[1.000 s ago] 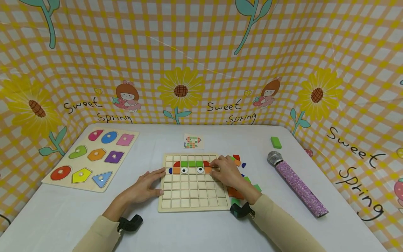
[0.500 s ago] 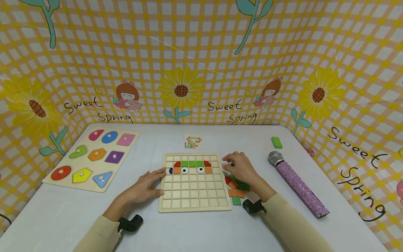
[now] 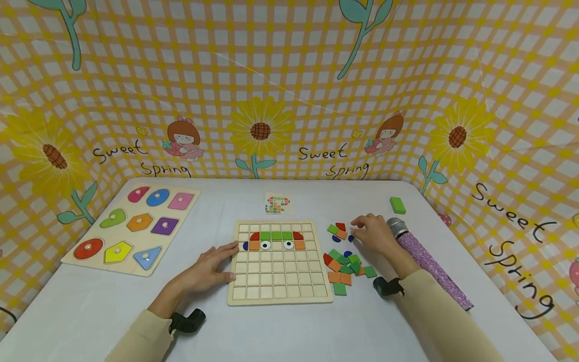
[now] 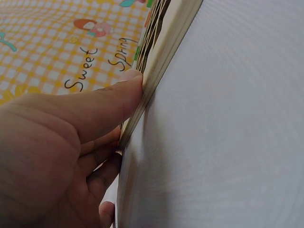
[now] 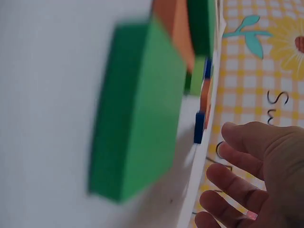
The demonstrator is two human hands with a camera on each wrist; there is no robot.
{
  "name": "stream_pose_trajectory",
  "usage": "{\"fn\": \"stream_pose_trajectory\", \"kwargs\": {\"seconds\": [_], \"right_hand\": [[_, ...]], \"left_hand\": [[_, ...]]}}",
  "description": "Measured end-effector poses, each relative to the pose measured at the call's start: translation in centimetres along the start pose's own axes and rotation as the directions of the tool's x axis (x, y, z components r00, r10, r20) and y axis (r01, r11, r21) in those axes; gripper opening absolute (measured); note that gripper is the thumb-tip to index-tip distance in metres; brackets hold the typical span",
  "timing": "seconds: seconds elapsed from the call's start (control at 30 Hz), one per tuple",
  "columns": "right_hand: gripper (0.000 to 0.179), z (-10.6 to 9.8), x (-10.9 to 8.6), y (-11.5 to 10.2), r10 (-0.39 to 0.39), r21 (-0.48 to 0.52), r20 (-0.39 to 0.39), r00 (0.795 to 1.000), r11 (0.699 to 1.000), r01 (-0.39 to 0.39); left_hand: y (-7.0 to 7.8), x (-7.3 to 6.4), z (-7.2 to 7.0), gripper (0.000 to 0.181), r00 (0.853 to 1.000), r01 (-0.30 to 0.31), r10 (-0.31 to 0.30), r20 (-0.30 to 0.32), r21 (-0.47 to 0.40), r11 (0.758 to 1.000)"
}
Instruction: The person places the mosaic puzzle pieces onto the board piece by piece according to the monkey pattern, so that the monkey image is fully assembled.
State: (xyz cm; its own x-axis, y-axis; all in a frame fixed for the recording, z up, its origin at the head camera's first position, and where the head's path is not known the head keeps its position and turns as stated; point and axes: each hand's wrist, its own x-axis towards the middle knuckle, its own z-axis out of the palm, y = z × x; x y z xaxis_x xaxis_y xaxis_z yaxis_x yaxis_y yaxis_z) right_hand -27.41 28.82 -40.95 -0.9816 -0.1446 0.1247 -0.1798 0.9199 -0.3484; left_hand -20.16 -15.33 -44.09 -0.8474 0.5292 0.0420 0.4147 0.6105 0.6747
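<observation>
A wooden grid board lies in the middle of the table. Red, green and orange tiles, two eye tiles and a blue half-round piece fill some cells in its upper rows. Against the board's left edge rests my left hand; in the left wrist view its thumb and fingertips touch the board's side. My right hand hovers beyond the loose pieces, its fingertips beside a small blue half-round piece. Nothing shows between its loosely bent fingers in the right wrist view, where a green tile looms close.
Loose green, orange, red and blue pieces lie right of the board. A small picture card is behind it. A knobbed shape puzzle lies at the left. At the right are a glittery microphone and a green block.
My right hand has left the orange tile at the board's right side and moved right past the loose pieces, uncovering them. My left hand stays at the board's edge.
</observation>
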Motion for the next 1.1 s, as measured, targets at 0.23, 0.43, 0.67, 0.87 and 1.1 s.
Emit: {"fn": "stream_pose_trajectory", "kwargs": {"seconds": [0.23, 0.43, 0.67, 0.87, 1.1], "right_hand": [[0.026, -0.3, 0.9, 1.3, -0.007, -0.055, 0.05, 0.999, 0.998, 0.01], [0.025, -0.3, 1.3, 1.9, -0.011, -0.095, 0.079, 0.997, 0.995, 0.018], [0.025, -0.2, 0.4, 1.7, -0.05, -0.085, 0.085, 0.995, 0.995, 0.057], [0.024, -0.2, -0.6, 1.3, -0.092, -0.046, 0.095, 0.991, 0.994, 0.097], [0.021, 0.0, -1.3, 0.8, -0.163, -0.04, 0.112, 0.98, 0.985, 0.169]], "left_hand": [[0.1, 0.0, 0.2, 0.067, 1.0, 0.002, -0.002, 0.0, 0.002, 1.0], [0.2, 0.0, 0.1, 0.066, 1.0, 0.003, -0.003, -0.002, 0.001, 1.0], [0.3, -0.1, 0.1, 0.066, 1.0, -0.003, 0.003, 0.0, 0.004, 1.0], [0.2, 0.0, 0.0, 0.066, 1.0, -0.001, 0.001, -0.005, 0.01, 1.0], [0.1, 0.0, 0.0, 0.066, 1.0, -0.011, 0.011, -0.002, 0.014, 1.0]]}}
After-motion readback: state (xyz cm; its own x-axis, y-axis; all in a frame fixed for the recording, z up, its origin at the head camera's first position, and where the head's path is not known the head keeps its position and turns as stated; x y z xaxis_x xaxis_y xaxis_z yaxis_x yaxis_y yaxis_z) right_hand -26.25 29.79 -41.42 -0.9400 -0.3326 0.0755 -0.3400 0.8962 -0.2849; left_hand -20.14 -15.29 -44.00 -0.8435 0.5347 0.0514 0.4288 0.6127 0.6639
